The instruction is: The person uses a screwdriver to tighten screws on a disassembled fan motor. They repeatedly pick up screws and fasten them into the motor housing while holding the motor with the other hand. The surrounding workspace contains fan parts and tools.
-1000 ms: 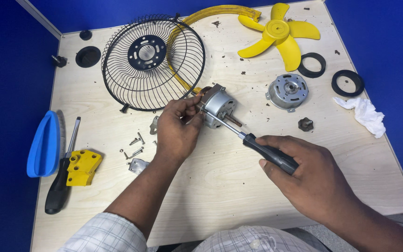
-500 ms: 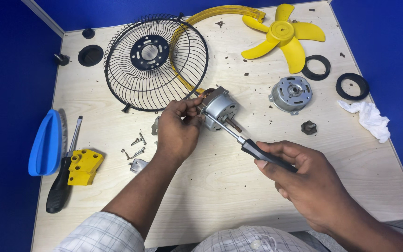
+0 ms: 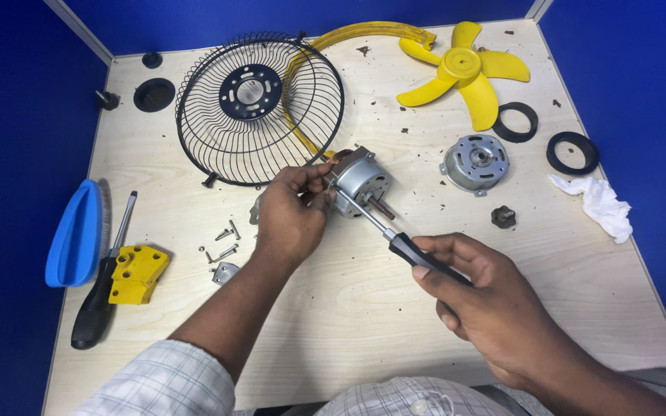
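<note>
My left hand [image 3: 290, 216] grips a small silver fan motor [image 3: 360, 182] just above the light wooden table [image 3: 333, 308], its shaft pointing to the lower right. My right hand [image 3: 475, 296] holds the black handle of a screwdriver [image 3: 402, 245]. The screwdriver's thin metal shank runs up and left, and its tip rests against the motor housing beside my left fingers.
A black wire fan guard [image 3: 260, 108] lies behind the motor, with a yellow fan blade [image 3: 464, 69] and a silver motor cover [image 3: 475, 163] to the right. Two black rings, a white tissue [image 3: 599, 204], loose screws [image 3: 223, 243], a second screwdriver [image 3: 98, 296], a yellow bracket and a blue part lie around.
The motor and screwdriver stay together in my hands. My right hand has shifted slightly, keeping the tip on the motor; the view moved a little.
</note>
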